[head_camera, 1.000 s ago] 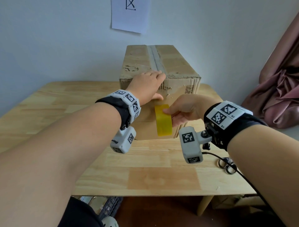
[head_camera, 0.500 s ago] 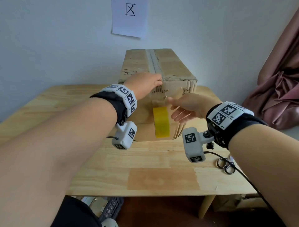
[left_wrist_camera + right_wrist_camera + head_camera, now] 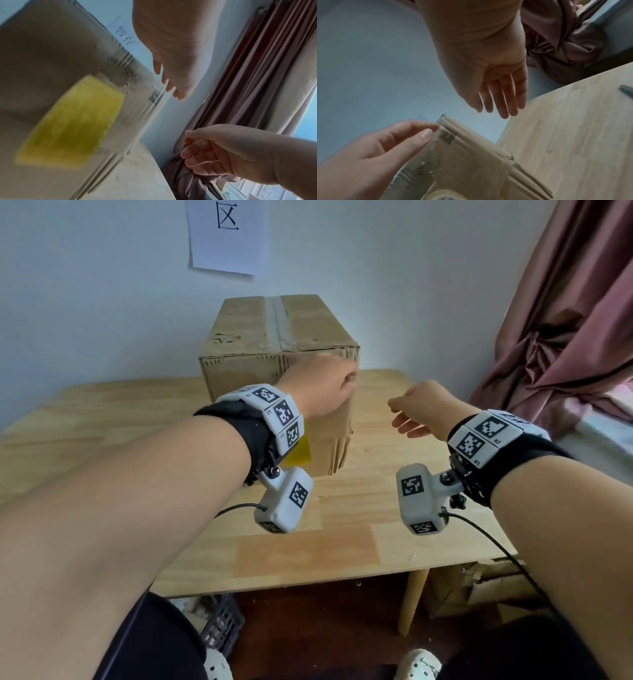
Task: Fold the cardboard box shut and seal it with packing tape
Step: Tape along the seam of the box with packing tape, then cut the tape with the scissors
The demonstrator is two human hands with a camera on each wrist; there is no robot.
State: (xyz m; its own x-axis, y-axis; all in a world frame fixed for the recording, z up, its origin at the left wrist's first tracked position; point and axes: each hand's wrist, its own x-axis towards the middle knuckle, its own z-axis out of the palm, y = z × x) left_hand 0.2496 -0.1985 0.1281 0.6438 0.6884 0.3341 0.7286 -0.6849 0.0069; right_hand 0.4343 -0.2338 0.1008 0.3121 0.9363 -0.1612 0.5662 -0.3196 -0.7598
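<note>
A brown cardboard box [image 3: 274,337] stands closed at the back middle of the wooden table [image 3: 102,422], with an old tape seam along its top. My left hand [image 3: 329,388] lies on the front face near the upper right corner, with straight fingers [image 3: 169,81] touching the cardboard. A yellow tape roll [image 3: 72,121] sits against the box's front face, mostly hidden behind my left wrist in the head view. My right hand [image 3: 414,416] hovers to the right of the box, its fingers [image 3: 501,94] relaxed and holding nothing.
A pink curtain [image 3: 565,320] hangs at the right. A paper sheet [image 3: 226,234] is stuck on the wall behind the box. A grey blade-like object [image 3: 626,90] lies on the table at right. Under the table are a black crate [image 3: 222,625] and cardboard scraps [image 3: 472,587].
My right hand has let go of the yellow tape roll and drawn away to the right. My left hand has slid rightward along the box's front top edge.
</note>
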